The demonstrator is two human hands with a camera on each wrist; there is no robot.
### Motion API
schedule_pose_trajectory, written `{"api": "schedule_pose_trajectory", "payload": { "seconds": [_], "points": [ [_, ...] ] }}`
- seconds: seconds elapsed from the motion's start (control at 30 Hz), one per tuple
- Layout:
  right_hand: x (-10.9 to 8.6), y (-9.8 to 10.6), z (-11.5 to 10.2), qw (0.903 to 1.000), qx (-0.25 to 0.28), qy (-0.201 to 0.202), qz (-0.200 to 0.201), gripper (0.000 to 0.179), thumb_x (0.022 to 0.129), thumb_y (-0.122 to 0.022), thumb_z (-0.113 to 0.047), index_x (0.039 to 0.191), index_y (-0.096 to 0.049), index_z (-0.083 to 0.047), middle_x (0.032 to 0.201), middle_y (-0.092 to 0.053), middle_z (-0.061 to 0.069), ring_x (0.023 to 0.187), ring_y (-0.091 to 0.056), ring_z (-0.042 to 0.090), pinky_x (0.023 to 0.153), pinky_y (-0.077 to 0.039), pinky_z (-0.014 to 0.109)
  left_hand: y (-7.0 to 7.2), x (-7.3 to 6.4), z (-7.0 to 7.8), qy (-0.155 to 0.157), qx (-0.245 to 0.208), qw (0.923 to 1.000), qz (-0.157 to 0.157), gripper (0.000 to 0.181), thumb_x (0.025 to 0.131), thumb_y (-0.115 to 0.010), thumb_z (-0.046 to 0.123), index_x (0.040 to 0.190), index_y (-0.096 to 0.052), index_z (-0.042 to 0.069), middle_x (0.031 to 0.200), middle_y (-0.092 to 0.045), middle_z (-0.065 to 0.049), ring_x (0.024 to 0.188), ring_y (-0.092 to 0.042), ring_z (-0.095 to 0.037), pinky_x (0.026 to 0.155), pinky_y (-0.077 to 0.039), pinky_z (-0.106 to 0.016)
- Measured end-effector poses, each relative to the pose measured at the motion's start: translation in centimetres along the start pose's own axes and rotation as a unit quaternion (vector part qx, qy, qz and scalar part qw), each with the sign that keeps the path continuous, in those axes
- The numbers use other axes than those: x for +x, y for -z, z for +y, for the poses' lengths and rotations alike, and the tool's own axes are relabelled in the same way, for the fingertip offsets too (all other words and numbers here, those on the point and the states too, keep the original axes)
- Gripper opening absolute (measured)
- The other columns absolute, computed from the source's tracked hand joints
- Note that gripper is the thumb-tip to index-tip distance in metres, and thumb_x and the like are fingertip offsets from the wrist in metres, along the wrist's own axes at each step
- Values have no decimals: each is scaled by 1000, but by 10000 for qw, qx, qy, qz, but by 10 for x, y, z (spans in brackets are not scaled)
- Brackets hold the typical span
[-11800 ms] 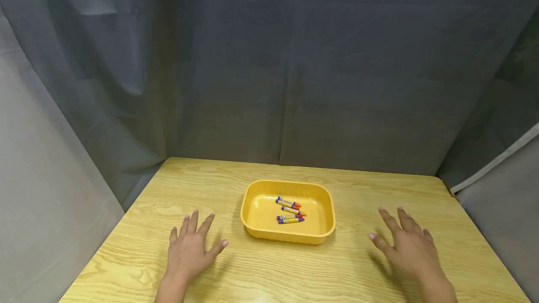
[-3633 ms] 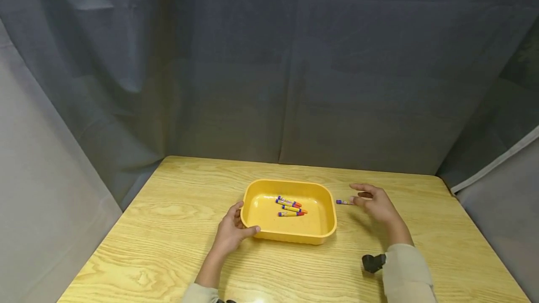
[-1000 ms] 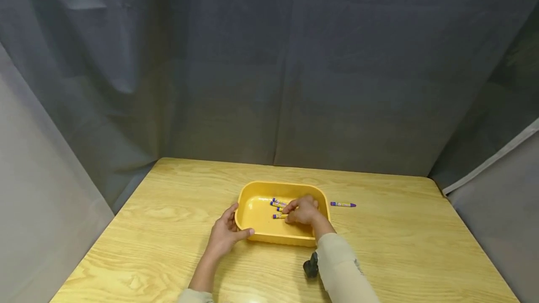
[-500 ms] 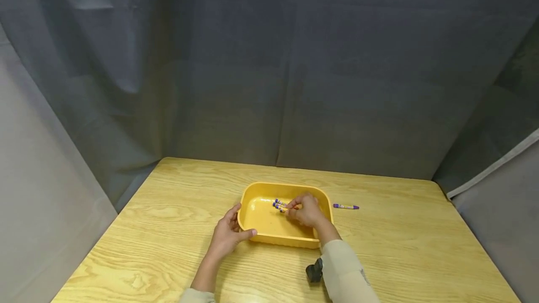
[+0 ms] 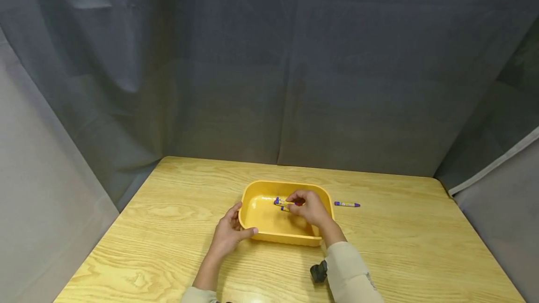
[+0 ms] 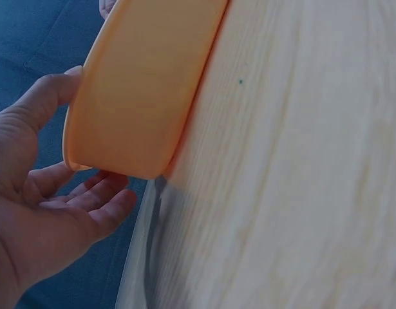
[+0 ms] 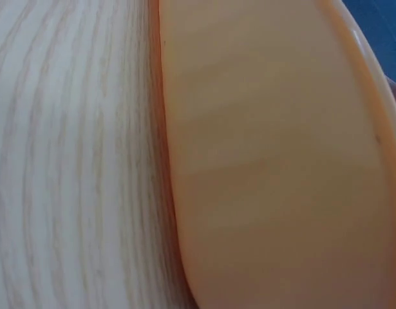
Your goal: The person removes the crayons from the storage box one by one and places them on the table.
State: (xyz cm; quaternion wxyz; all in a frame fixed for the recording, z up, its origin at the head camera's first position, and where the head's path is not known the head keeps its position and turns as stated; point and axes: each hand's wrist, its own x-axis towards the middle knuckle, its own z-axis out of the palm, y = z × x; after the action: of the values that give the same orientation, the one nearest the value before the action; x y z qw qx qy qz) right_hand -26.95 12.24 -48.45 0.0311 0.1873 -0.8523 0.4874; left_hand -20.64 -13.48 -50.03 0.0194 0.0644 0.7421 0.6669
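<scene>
A yellow plastic tray sits on the wooden table, with several crayons inside, partly hidden by fingers. At the tray's left end my left hand grips the rim; in the left wrist view its thumb lies against the rim and the other fingers sit around the end wall. Over the inside of the tray, my right hand pinches a crayon between thumb and fingertips, mostly covered, with a bit of red showing. A purple crayon lies on the table just right of the tray.
The wooden table ends at a grey curtain behind, with pale cloth at the left. A small black device is strapped at my right wrist. The right wrist view shows mainly the tray's outer wall.
My right hand set the purple crayon on the table, then returned into the tray. It has taken the nearest crayon and shifted it slightly away from the front wall. The left hand keeps its hold.
</scene>
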Motion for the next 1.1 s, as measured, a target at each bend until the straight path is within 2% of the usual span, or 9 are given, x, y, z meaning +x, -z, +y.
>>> {"api": "schedule_pose_trajectory", "payload": {
  "seconds": [0.27,0.37,0.47,0.6,0.7,0.93,1.1],
  "points": [
    [-3,1,-6,9992,342,134,154,11,77,-71,1,87,-70,-1,85,-64,5,71,-53,16,59,-48,25,1,0,1,-34,-14,10000,2,94,69,-83,8,143,-26,-3,133,-43,-26,120,-45,-38,99,-39,-41],
    [-9,7,-25,9989,409,127,194,11,76,-68,5,87,-69,4,86,-63,12,70,-51,19,57,-45,24,0,-1,1,-29,3,10000,5,94,70,-82,7,143,-26,-3,133,-42,-27,121,-44,-38,99,-37,-41],
    [-14,12,-39,9988,444,78,209,10,77,-67,7,87,-68,7,89,-61,17,75,-52,26,61,-46,28,0,-2,8,10,-41,10000,-21,92,70,-81,4,143,-25,-6,133,-41,-30,121,-42,-41,100,-36,-44],
    [-13,14,-24,9992,300,142,239,8,77,-71,1,85,-71,0,94,-58,11,86,-52,27,67,-48,31,0,-2,9,25,-12,10000,-31,92,70,-81,4,143,-25,-6,134,-40,-30,121,-42,-41,100,-37,-43],
    [-13,18,-14,9994,139,209,235,8,76,-74,-5,84,-72,-7,98,-56,5,92,-51,23,69,-49,32,0,0,2,31,37,10000,29,94,69,-83,8,143,-26,-2,134,-41,-27,121,-44,-38,99,-38,-38],
    [-23,33,-13,9996,131,48,255,8,76,-75,-6,83,-73,-10,103,-56,6,98,-50,24,71,-47,35,1,0,0,44,83,9999,51,94,68,-83,10,143,-28,-1,131,-44,-25,119,-46,-37,97,-41,-36],
    [-30,44,-9,9994,205,-30,271,8,78,-75,-7,86,-73,-8,105,-56,8,101,-49,25,72,-48,34,1,0,-1,45,61,10000,56,93,68,-83,8,143,-28,-1,131,-43,-24,118,-46,-38,97,-41,-38]
  ]
}}
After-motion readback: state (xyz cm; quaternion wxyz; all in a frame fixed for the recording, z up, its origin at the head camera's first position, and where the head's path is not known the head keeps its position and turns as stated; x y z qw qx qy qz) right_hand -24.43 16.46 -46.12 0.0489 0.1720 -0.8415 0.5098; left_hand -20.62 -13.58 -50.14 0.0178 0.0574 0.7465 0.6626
